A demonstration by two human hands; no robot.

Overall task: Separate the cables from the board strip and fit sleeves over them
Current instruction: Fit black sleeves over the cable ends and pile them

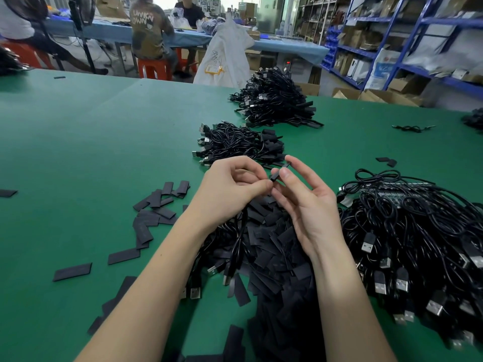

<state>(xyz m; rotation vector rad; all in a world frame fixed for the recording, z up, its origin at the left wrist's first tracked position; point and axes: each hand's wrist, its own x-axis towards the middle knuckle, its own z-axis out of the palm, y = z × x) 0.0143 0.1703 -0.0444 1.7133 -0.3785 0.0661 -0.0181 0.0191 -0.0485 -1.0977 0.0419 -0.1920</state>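
Left hand [235, 188] and right hand [303, 202] pinching one small flat black sleeve [279, 173] between fingertips (raised above the green worktop [91, 142]), loose black sleeve pile [274, 246] beneath, black USB cables [418, 231] heaped right.

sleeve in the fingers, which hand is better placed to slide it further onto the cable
Right. The right hand pinches the sleeve between thumb and forefinger, while the left hand grips the cable below it.
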